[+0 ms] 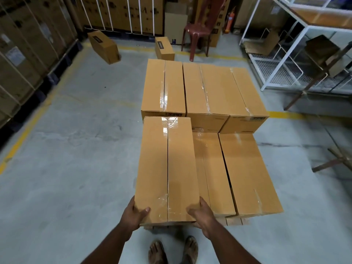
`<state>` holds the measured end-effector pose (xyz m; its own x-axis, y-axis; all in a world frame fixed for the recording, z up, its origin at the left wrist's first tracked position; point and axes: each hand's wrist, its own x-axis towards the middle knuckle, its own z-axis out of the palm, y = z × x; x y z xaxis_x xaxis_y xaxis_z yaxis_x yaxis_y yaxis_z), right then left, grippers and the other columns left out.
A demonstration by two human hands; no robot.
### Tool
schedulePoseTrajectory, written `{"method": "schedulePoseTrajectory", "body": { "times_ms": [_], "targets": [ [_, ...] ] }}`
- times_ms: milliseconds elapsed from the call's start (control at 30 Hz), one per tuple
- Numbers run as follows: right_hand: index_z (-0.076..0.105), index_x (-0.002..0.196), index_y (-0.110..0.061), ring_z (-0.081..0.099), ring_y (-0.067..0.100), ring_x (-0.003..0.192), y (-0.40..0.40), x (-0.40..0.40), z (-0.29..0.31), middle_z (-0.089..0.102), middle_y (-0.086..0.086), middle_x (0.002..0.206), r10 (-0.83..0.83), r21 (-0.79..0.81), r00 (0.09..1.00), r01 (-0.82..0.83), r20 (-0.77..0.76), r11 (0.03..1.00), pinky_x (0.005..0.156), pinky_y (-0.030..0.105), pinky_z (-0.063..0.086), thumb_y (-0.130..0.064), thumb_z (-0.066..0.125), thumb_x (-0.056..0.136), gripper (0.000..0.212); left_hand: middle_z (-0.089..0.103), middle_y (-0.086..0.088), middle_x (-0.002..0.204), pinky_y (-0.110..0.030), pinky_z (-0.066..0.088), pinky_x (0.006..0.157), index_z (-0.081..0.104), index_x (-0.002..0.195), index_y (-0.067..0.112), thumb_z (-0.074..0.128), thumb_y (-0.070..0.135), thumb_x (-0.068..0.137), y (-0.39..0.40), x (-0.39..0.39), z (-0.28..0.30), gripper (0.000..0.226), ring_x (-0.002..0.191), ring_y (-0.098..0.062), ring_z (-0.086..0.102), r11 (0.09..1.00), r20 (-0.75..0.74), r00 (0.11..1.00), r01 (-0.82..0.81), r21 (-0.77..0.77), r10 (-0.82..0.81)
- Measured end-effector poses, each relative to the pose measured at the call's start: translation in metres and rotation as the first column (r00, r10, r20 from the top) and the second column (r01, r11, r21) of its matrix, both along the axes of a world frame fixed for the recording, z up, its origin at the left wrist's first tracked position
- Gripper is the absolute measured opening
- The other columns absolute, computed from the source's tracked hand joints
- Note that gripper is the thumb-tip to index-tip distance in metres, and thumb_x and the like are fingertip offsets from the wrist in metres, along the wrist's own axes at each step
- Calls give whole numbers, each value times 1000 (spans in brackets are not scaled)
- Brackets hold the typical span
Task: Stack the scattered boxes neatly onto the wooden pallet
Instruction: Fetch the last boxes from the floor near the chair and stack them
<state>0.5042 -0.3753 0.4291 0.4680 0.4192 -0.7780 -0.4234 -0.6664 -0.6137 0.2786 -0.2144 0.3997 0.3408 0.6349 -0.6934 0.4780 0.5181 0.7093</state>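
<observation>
1. Left hand (135, 213) and right hand (202, 214) grip the near corners of a box (167, 168), thumbs on top, fingers curled under.
2. The box is long, brown, taped along its seam, near-left on the stack (224, 115).
3. A pallet (233, 221) edge shows beneath; two boxes (103, 47) lie far off on the grey floor (76, 149).

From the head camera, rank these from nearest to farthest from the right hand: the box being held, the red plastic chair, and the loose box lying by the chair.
1. Held box, gripped by the right hand at its near end.
2. Loose box, on the floor beyond the stack.
3. Red plastic chair, just behind it, to the right.
</observation>
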Motion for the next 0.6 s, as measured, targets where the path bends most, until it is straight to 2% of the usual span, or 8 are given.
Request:
{"method": "schedulePoseTrajectory", "body": {
  "times_ms": [133,333,467,600],
  "targets": [
    [28,164,-25,53,31,132,12,2,-1,52,8,152,-48,-11,999,48,-17,999,111,50,47,-3,74,93,88,62,-5,130,-52,58,93,45,147,27,79,25,91,9,4,-8,65,114,-32,62,998,-5,1000,7,55,-7],
    [27,165,-26,50,34,136,21,6,-11,47,10,157,-12,-75,998,16,59,997,115,53,45,1,74,91,92,61,-8,136,-55,54,100,43,151,23,79,23,91,16,0,-19,70,120,-33,60,996,19,999,38,83,-40],
    [33,163,-24,55,32,131,16,2,-16,56,9,149,60,-116,986,-43,154,992,110,49,51,6,71,89,89,64,-5,133,-51,56,97,43,152,25,78,21,92,12,-7,-18,70,118,-31,61,995,37,998,42,94,-45],
    [33,163,-22,56,30,131,13,-8,-17,55,6,151,49,-118,980,-26,194,993,108,46,52,11,72,87,92,68,-4,128,-46,57,91,49,148,22,77,22,92,13,-14,-19,63,112,-28,64,995,14,999,44,90,-45]
  ]
}}
